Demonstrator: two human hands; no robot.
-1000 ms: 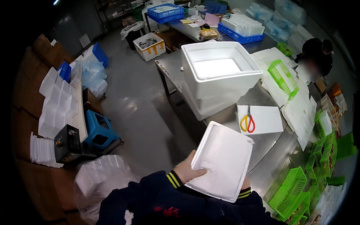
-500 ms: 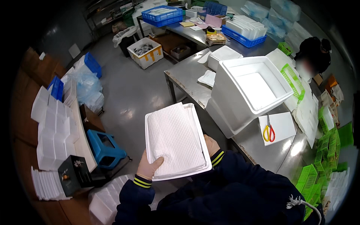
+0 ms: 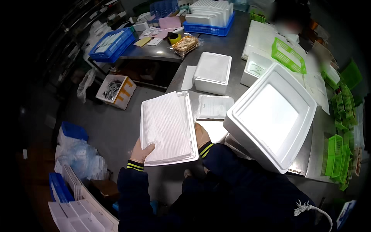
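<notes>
In front of me is a shallow white foam tray or lid, with a ribbed white absorbent pad lying over it. My left hand, gloved, is closed on its near-left corner, thumb on top of the pad and fingers hidden underneath. On the right edge rests my right hand, also gloved and gripping, its fingertips partly hidden behind the rim. A flat white pouch lies on the table just beyond that hand. To the right stands a large open white foam box, tilted in view, raised on another white box.
The metal table holds a smaller closed white foam box, a packed golden tray and a blue crate of white lids. Green baskets sit right, near another person. A taped foam box stands on the floor.
The view has swung, bringing the table and the large foam box nearer. Tray and pad have stayed in both hands. The white pouch shows more fully; the scissors are out of sight.
</notes>
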